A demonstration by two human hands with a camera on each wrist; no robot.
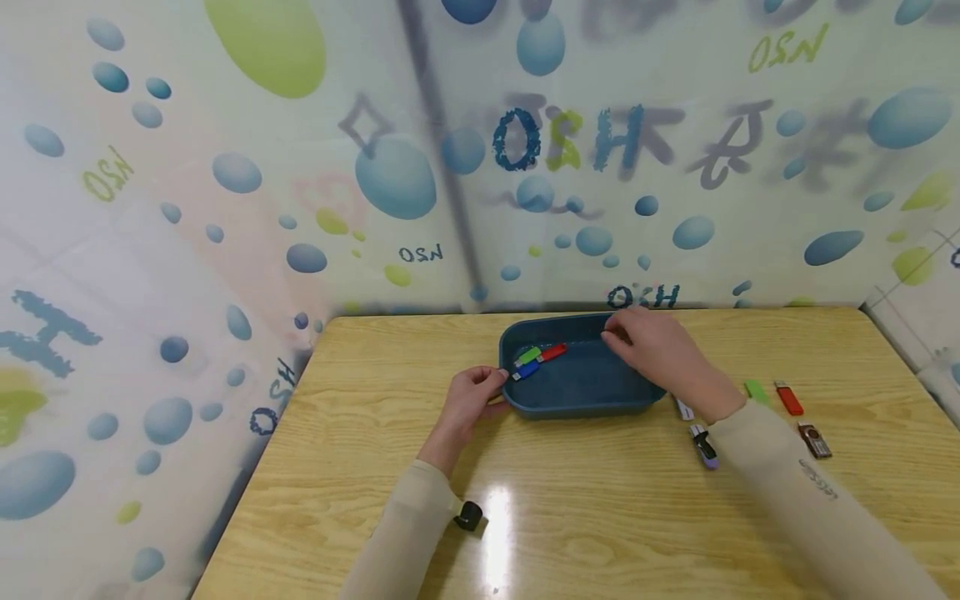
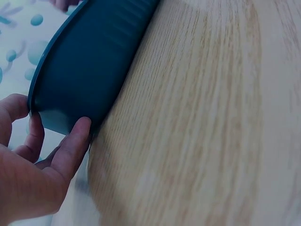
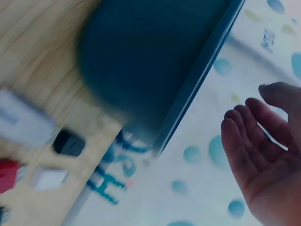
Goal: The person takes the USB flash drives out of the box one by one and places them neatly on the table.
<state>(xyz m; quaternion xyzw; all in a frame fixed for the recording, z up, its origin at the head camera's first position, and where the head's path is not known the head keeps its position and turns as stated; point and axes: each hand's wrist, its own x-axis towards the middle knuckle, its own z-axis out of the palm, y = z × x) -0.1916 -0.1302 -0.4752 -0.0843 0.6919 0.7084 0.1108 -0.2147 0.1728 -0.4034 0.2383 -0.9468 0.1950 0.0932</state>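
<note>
A dark blue plastic bin (image 1: 577, 410) stands on the table. My left hand (image 1: 467, 402) grips its left end; in the left wrist view, fingers meet the rim and one digit presses the outer wall of the bin (image 2: 89, 61). Inside at the left lie a green USB flash drive (image 1: 529, 357), a red one (image 1: 553, 352) and a blue one (image 1: 527, 370). Over the bin's right part hovers my right hand (image 1: 652, 350). In the right wrist view, this right hand (image 3: 263, 146) has loosely bent fingers with nothing visible between them.
Right of the bin, several more flash drives lie on the wooden table (image 1: 585, 500): a green one (image 1: 756, 392), a red one (image 1: 788, 398), a brown one (image 1: 814, 440), a purple-and-black one (image 1: 704, 447) and a whitish one (image 1: 684, 408). A patterned wall covering (image 1: 465, 225) rises behind.
</note>
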